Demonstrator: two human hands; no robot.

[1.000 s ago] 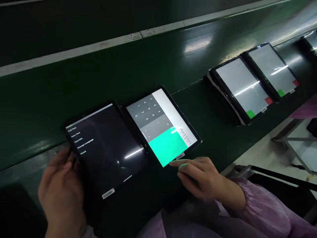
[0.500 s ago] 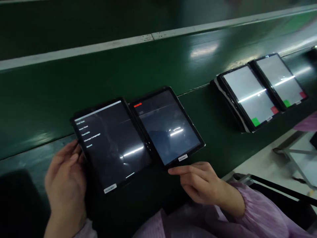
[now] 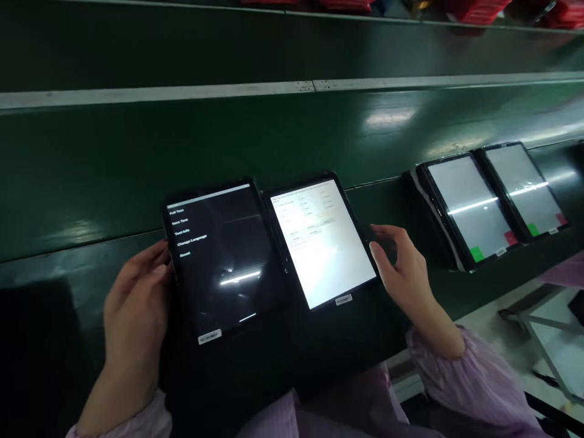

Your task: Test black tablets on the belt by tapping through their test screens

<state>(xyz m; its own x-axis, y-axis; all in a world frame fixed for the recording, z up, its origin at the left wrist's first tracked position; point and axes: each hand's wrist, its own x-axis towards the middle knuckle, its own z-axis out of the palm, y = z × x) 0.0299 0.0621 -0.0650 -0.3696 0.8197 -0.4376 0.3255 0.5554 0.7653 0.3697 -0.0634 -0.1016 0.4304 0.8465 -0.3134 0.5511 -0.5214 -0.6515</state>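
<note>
My left hand [image 3: 137, 298] grips the left edge of a tablet [image 3: 228, 261] whose dark screen shows a short white text menu. Beside it lies a second tablet [image 3: 323, 243] with a bright white screen of small text and a barcode label below. Near that tablet's right edge is my right hand [image 3: 404, 267], thumb and forefinger apart, the thumb close to the edge. Nothing shows between its fingers.
To the right, a stack topped by a tablet [image 3: 469, 207] stands beside another tablet [image 3: 524, 188]; both have pale screens with green and red corners. Red items [image 3: 479, 9] sit on a shelf at the top. A metal-framed seat [image 3: 552, 340] is at lower right.
The second tablet's screen has turned from dark to white. My right hand has moved from its bottom edge to its right side, and its fingers have parted. The view has shifted.
</note>
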